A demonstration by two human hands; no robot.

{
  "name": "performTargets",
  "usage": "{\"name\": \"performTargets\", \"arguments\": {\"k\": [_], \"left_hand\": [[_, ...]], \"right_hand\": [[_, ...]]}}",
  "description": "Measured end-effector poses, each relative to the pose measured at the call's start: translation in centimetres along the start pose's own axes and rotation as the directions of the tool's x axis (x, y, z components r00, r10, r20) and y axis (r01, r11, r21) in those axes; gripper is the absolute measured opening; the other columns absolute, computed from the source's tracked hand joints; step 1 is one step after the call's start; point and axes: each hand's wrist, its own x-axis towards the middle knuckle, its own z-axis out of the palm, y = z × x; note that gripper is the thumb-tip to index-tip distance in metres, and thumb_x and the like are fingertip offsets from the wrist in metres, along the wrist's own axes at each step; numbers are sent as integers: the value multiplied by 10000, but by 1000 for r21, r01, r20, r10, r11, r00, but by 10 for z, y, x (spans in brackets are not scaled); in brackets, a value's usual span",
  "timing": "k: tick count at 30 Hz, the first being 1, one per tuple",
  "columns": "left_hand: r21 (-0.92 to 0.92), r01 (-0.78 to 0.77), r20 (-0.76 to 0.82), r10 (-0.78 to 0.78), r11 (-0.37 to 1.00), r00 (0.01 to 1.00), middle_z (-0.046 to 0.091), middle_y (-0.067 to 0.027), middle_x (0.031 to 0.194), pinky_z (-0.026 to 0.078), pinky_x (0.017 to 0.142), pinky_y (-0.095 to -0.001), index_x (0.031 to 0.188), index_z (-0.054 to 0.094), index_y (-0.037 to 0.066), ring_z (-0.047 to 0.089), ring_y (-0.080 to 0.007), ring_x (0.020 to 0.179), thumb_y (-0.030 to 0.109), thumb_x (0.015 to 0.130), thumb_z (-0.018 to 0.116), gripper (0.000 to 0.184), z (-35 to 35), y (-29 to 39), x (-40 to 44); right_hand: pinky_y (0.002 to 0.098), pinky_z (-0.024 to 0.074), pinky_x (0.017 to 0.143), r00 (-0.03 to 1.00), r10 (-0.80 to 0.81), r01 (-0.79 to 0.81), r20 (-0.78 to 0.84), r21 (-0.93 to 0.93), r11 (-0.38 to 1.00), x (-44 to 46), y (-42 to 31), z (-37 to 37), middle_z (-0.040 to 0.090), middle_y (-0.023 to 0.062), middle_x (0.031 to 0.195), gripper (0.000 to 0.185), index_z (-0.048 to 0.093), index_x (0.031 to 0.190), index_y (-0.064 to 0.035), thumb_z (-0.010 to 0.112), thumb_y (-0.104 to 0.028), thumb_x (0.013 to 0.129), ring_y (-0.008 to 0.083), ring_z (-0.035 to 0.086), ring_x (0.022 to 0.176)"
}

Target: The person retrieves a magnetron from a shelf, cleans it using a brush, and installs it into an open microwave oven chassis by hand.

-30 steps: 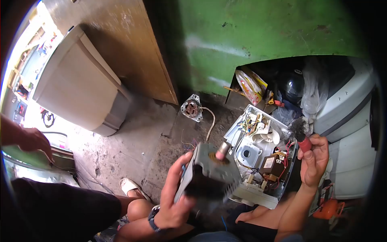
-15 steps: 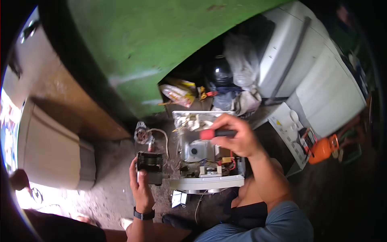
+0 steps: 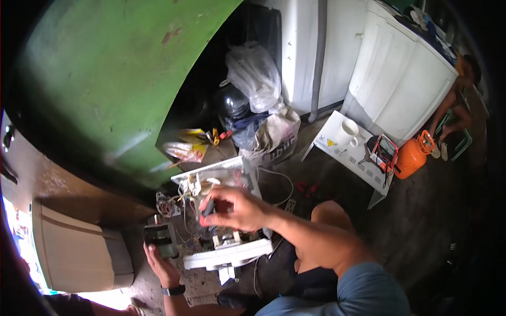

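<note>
Brush (image 3: 209, 207) brought across the housing (image 3: 229, 255)

The right hand (image 3: 240, 210) was out beside the housing's right edge a second ago; now it's above it, grip closed round the brush's dark handle, red collar pointing down. That leaves brush and box (image 3: 167, 249) closer, though apart. The left hand's (image 3: 163, 269) grip is round the box, held left of the housing. The box looks dark above, greyer below; I can't make out the bristles.
</note>
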Motion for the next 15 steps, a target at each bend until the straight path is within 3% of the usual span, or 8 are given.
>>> {"name": "performTargets", "arguments": {"k": [2,3,5,7,9,10,12,15], "left_hand": [[-1,6,-41,-6,1000,999,600,-75,1391,458,1013,-334,1546,449,37,573,-174,1222,443,1074,571,634,1,-2,2],[28,-26,19,26,999,999,571,-85,1446,452,1038,-341,1580,409,38,551,-183,1271,465,1069,584,688,-7,-8,7],[11,-50,-4,50,999,999,554,-89,1470,448,1050,-346,1597,385,39,544,-190,1289,476,1068,585,714,8,0,6],[20,-46,-51,47,999,998,502,-105,1539,427,1095,-368,1648,304,45,514,-211,1348,503,1062,592,797,24,9,3],[53,-19,46,16,998,999,583,-69,1389,493,981,-360,1527,461,60,584,-182,1214,545,1052,584,690,46,32,2],[34,1,112,-5,999,994,613,-55,1319,517,928,-353,1469,519,73,614,-174,1147,563,1049,580,648,56,41,2],[-18,87,71,-86,996,994,637,-38,1199,535,843,-343,1367,581,106,644,-168,1024,581,1047,566,573,86,64,-7],[-79,110,47,-107,991,993,644,-42,1200,544,828,-353,1375,587,114,653,-177,1009,582,1048,564,572,83,62,-9]], "right_hand": [[267,531,780,998,48,-38,-26,300,953,-6,10,7,661,56,1070,319,680,1160,-30,806,-249,965,91,653,895],[267,526,763,999,-4,14,-51,196,980,-8,12,5,660,56,1064,322,684,1156,-32,810,-255,961,92,647,865],[270,502,705,997,-46,48,-61,28,998,-12,4,2,649,39,1028,311,700,1137,-46,822,-260,947,85,608,772],[275,478,676,997,-53,57,-48,92,994,-15,2,3,620,13,963,291,712,1122,-61,824,-259,939,85,578,735],[283,475,670,998,-63,67,-30,149,986,-16,2,4,605,12,938,286,711,1115,-67,824,-260,936,94,582,735],[289,479,674,1000,13,-16,14,235,972,-18,-3,3,605,13,943,280,709,1104,-70,827,-260,935,98,585,739],[292,477,674,999,-40,39,0,162,986,-20,0,0,604,11,943,273,709,1100,-72,824,-263,941,104,585,743],[291,486,711,999,-18,10,35,230,973,-19,1,3,609,16,983,273,700,1118,-70,808,-262,957,113,592,786]]}}
